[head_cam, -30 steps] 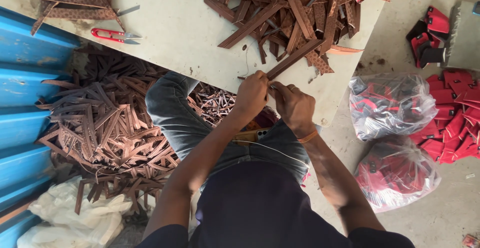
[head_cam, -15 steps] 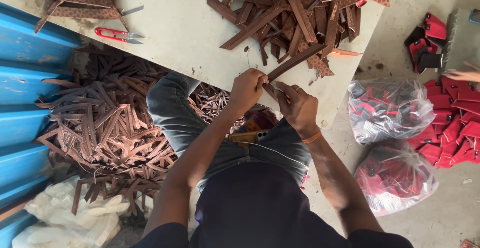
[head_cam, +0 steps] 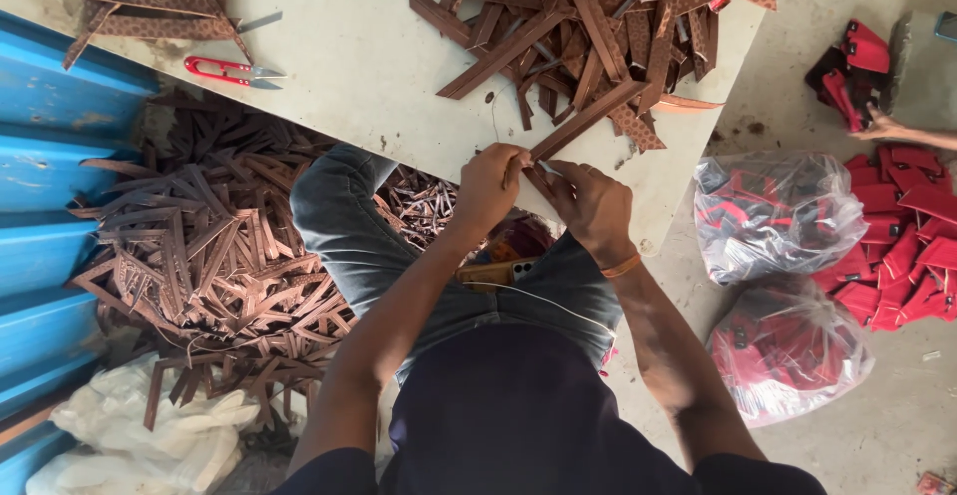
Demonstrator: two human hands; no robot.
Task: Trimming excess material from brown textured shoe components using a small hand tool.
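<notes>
Matt brown strips [head_cam: 598, 36], perhaps leather; glossy clear plastic bags [head_cam: 778, 216]; pale rough table [head_cam: 369, 66]

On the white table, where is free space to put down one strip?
Bare table lies between the red snips and the brown strip pile. The pile's side is crowded, as is the floor heap.

Bright even daylight, soft faint shadows, sharp focus, slight wide-angle edge distortion

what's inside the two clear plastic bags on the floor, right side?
Both bags hold red pieces, like the loose red pile beside them. The crinkled, glaring plastic blurs their shapes; anything deeper inside is covered.
</notes>
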